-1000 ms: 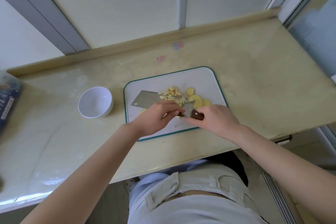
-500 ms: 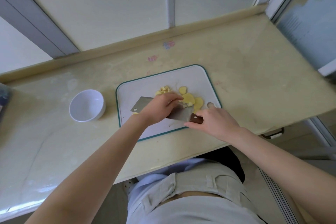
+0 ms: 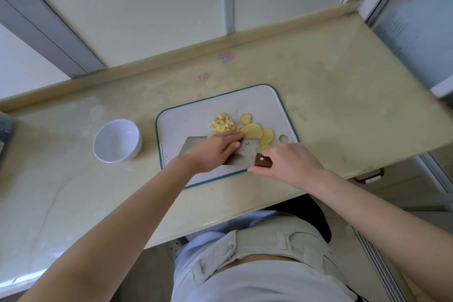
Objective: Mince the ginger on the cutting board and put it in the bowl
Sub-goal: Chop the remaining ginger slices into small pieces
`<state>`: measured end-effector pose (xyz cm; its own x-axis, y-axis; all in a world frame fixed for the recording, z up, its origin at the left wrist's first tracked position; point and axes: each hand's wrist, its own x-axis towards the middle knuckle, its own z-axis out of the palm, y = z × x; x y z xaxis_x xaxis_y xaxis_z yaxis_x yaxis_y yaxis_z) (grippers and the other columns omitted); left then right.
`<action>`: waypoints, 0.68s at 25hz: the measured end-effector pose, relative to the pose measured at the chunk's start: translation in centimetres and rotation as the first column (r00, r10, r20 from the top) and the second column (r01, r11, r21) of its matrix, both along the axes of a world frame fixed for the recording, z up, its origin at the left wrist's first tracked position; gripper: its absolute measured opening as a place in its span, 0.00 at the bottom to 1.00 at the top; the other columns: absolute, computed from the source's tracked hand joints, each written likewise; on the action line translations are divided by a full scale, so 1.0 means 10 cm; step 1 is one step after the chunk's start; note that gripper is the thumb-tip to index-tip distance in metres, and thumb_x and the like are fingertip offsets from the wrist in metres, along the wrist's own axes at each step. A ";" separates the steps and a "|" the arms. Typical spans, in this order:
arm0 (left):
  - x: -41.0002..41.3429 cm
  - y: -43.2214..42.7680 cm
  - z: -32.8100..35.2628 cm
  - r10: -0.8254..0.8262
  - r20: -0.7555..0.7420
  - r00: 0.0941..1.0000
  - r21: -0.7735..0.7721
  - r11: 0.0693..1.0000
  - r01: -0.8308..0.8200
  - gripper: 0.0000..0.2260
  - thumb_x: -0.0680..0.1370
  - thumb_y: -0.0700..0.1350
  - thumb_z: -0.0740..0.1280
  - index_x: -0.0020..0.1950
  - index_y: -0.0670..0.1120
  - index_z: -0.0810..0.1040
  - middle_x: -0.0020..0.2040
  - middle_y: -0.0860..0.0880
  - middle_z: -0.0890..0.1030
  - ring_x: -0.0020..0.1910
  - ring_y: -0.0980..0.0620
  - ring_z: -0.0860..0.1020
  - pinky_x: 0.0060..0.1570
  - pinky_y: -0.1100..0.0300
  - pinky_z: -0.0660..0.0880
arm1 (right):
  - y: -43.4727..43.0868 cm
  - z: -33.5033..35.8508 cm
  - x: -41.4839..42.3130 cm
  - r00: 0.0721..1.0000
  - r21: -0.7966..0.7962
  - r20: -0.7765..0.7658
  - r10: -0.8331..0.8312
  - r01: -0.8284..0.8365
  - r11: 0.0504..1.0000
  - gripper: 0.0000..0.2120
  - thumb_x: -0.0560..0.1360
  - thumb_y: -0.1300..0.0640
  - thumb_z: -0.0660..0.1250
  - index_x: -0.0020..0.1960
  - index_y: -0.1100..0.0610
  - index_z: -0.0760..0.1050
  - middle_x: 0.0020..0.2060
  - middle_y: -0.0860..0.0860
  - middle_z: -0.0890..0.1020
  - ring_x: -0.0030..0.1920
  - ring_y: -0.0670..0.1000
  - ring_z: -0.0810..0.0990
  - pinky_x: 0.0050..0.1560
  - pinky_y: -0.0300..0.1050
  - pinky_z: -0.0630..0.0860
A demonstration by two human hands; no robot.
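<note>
Right hand (image 3: pixel 291 167) curled round the cleaver (image 3: pixel 245 158) handle, left hand (image 3: pixel 213 152) pressing flat-fingered on its blade.
Mid-mince, I judge: beyond my fingers a chopped ginger pile (image 3: pixel 221 124) lies beside whole ginger slices (image 3: pixel 253 130) on the cutting board (image 3: pixel 191 117). Next I'd rock the edge through those slices; the bowl (image 3: pixel 115 141), off left, holds nothing.

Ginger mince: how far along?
Roughly midway. Done: a minced pile sits on the board. In hand: the right hand grips the cleaver by its handle, and the left hand presses flat on the blade beside the pile. Left: several round slices are uncut, and the bowl holds no ginger, so the transfer has not begun.
</note>
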<state>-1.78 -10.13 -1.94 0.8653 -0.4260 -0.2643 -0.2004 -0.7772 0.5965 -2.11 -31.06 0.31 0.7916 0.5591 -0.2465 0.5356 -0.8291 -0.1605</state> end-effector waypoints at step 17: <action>0.09 0.19 -0.07 0.316 0.043 0.948 -0.029 0.949 -0.315 0.11 0.81 0.43 0.58 0.59 0.45 0.77 0.58 0.48 0.77 0.57 0.49 0.74 0.57 0.63 0.66 | -0.09 -0.01 -0.08 0.997 0.028 -0.058 -0.053 0.055 0.998 0.25 0.75 0.30 0.57 0.36 0.51 0.65 0.26 0.45 0.66 0.35 0.51 0.71 0.36 0.43 0.64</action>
